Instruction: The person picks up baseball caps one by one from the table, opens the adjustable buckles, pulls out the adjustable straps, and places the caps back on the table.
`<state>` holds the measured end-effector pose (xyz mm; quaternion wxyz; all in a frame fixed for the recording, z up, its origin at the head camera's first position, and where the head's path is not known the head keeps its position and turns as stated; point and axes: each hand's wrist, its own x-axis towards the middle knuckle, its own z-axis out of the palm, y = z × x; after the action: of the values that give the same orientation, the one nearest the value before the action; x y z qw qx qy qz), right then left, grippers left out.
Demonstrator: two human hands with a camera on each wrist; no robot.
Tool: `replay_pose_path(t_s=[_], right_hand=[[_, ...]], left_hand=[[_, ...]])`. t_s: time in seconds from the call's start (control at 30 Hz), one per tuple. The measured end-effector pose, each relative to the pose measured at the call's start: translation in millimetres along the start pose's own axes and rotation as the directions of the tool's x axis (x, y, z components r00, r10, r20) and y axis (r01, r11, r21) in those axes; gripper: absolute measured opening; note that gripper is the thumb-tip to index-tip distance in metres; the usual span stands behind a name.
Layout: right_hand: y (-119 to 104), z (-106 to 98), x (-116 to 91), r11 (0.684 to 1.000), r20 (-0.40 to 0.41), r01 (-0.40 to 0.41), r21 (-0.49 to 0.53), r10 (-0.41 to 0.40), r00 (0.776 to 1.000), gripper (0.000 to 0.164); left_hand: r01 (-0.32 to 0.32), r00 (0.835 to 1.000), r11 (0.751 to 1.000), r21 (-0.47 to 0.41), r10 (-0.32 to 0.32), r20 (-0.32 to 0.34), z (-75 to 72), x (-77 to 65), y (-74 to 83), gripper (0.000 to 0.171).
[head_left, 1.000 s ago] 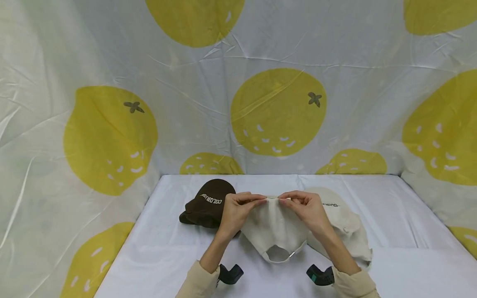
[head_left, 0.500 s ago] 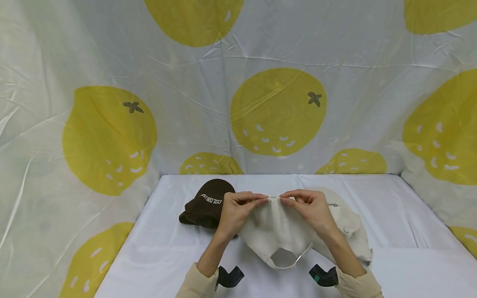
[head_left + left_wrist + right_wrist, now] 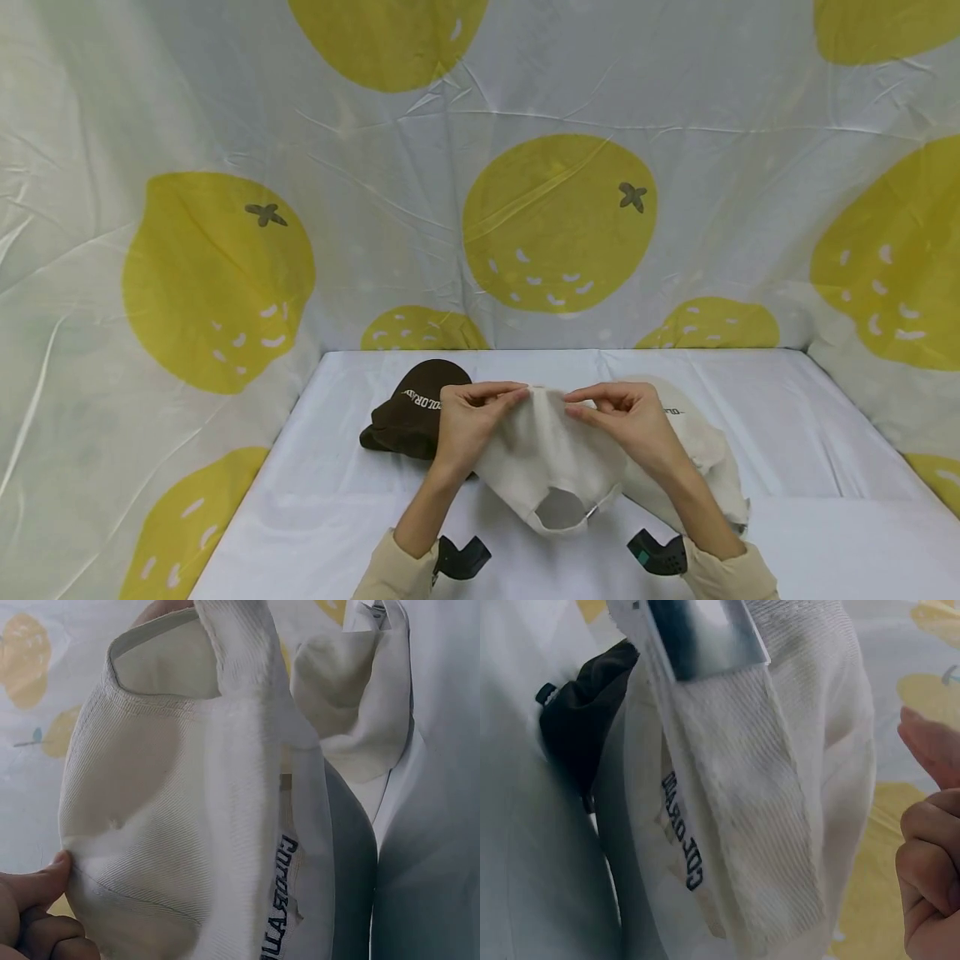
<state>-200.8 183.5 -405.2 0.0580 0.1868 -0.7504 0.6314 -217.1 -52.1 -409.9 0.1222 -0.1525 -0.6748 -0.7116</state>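
Note:
A cream baseball cap (image 3: 551,467) hangs above the table, its back opening towards me. My left hand (image 3: 468,429) pinches the top of its crown between thumb and index finger. On the other side, my right hand (image 3: 637,421) is beside the crown with thumb and index finger slightly parted. The right wrist view shows that thumb (image 3: 915,731) apart from the cap fabric. A metal buckle (image 3: 705,637) sits on the cap's back strap, and dark lettering shows inside. In the left wrist view, the left thumb (image 3: 52,877) presses the crown's edge.
A dark brown cap (image 3: 408,425) with white lettering stands on the white-covered table (image 3: 300,517) to the left. Another cream cap (image 3: 712,454) lies to the right, partly behind my right arm. A lemon-print cloth (image 3: 390,208) hangs behind and at the sides.
Both hands held the crown earlier; now the right fingers have come off it while the left still pinches. The cap swung slightly right, then back left.

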Motion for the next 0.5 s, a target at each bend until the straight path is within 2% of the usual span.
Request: replay_pose_path(t_s=[0.17, 0.33, 0.5], right_hand=[[-2.5, -0.3, -1.3, 1.0, 0.065, -0.013, -0.017, 0.014, 0.998, 0.022], [-2.7, 3.6, -0.8, 0.998, 0.087, 0.01, -0.054, -0.005, 0.996, 0.021], [-0.6, 8.2, -1.7, 0.997, 0.084, 0.019, -0.08, -0.013, 0.996, 0.021]], left_hand=[[-0.008, 1.0, 1.0, 0.011, 0.009, -0.027, -1.8, 1.7, -1.5, 0.01], [-0.026, 0.999, 0.999, 0.02, 0.027, -0.045, -2.5, 2.8, -2.5, 0.011], [-0.027, 0.995, 0.999, 0.017, 0.029, -0.096, -2.7, 2.3, -3.5, 0.011]])
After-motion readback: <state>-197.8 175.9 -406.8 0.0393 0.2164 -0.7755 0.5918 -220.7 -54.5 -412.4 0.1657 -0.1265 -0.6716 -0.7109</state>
